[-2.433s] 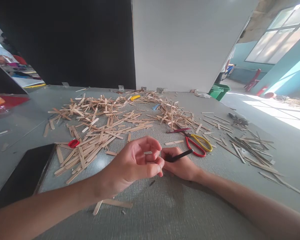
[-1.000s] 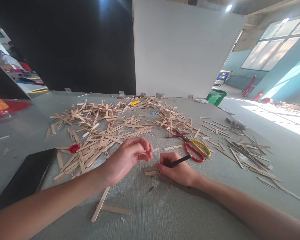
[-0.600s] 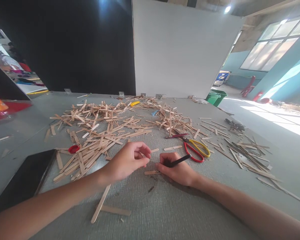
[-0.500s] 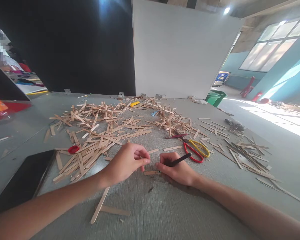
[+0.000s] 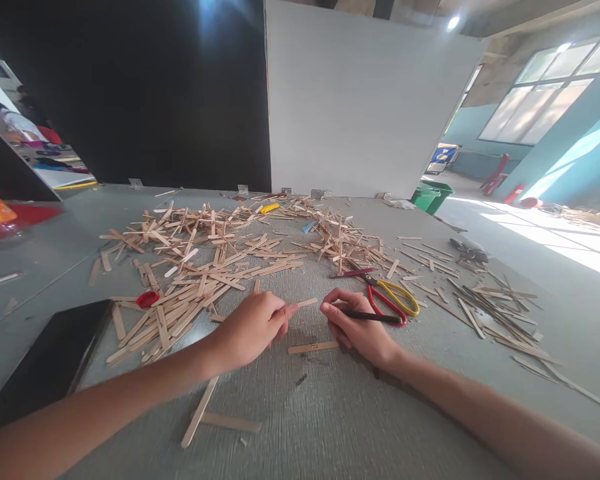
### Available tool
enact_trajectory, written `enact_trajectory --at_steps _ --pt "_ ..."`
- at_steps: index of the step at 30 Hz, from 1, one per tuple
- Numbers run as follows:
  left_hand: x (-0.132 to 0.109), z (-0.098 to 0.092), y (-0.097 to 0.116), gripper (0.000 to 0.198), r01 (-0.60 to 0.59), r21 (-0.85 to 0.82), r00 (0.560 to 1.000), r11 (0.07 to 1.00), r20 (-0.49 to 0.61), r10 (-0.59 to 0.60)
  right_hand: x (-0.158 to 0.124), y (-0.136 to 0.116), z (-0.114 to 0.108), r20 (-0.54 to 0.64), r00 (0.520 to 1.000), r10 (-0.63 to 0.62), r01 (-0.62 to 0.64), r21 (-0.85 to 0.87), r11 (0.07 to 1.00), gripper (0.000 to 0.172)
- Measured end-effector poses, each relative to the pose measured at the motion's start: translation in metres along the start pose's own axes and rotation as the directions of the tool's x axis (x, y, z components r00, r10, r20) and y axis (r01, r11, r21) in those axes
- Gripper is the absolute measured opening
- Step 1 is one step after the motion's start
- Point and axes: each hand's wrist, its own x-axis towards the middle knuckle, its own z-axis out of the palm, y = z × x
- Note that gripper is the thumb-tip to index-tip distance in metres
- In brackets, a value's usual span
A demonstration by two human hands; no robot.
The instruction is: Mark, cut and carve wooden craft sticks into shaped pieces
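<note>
My right hand [image 5: 357, 323] is wrapped round a black pen [image 5: 373, 316], whose rear end points right; its tip is hidden by the fingers. Left of centre, my left hand [image 5: 260, 325] is closed with thumb and fingertips pressed together; whatever it may pinch is too small to make out. Between and just below the hands a wooden stick [image 5: 303, 349] with dark marks lies flat on the table. Another short stick [image 5: 307, 302] lies just beyond my left fingertips. Scissors [image 5: 393, 299] with red and yellow handles rest beyond my right hand.
Piles of wooden sticks [image 5: 200, 287] spread across the table [image 5: 300, 433]. At the left lies a black flat object [image 5: 45, 360], with a red ring [image 5: 147, 299] near it. A yellow object [image 5: 269, 209] sits farther back. Split strips [image 5: 500, 320] lie at the right.
My right hand has lifted and shifted slightly right, and the pen has tilted flatter, uncovering more of the marked stick. My left fingers have curled in. The person at far left has shifted.
</note>
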Motion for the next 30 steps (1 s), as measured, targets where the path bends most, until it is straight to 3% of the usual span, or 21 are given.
enact_trajectory --at_steps 3,6,9,12,15,17,19,23,27,30 --pt "-0.006 0.002 0.000 0.012 -0.046 0.068 0.999 0.997 0.017 0.045 0.003 0.004 0.000 -0.172 0.983 -0.064 0.040 -0.140 0.989 0.029" --pt "-0.013 0.007 0.004 0.010 -0.078 0.148 0.996 0.986 0.048 0.071 0.006 0.006 -0.005 -0.166 0.982 -0.089 0.023 -0.365 0.931 0.055" --pt "-0.019 0.014 0.008 0.019 -0.087 0.249 0.994 0.965 0.081 0.069 0.009 0.003 -0.018 -0.079 0.973 -0.217 0.089 -0.737 0.670 0.050" --pt "-0.025 0.022 0.011 0.024 -0.101 0.343 0.991 0.934 0.118 0.064 0.015 0.001 -0.040 0.011 0.956 -0.294 0.134 -0.906 0.401 0.046" --pt "-0.036 0.032 0.017 0.026 -0.135 0.411 0.986 0.902 0.146 0.081 0.025 0.004 -0.062 0.065 0.959 -0.277 0.140 -0.955 0.261 0.062" --pt "-0.044 0.038 0.023 0.034 -0.197 0.498 0.978 0.845 0.164 0.132 0.030 0.007 -0.073 0.079 0.964 -0.255 0.138 -0.965 0.223 0.061" --pt "-0.052 0.045 0.030 0.050 -0.251 0.589 0.963 0.768 0.233 0.136 0.033 0.010 -0.080 0.081 0.969 -0.235 0.132 -0.969 0.208 0.048" --pt "-0.061 0.054 0.039 0.062 -0.251 0.593 0.935 0.765 0.352 0.034 0.034 0.008 -0.084 0.052 0.970 -0.238 0.117 -0.957 0.266 0.027" --pt "-0.069 0.059 0.037 0.067 -0.256 0.556 0.939 0.790 0.338 0.066 0.033 -0.006 -0.080 -0.045 0.961 -0.271 0.091 -0.879 0.468 0.015" --pt "-0.074 0.062 0.033 0.072 -0.263 0.510 0.937 0.819 0.338 0.091 0.031 -0.020 -0.071 -0.068 0.976 -0.208 0.087 -0.752 0.654 0.017"
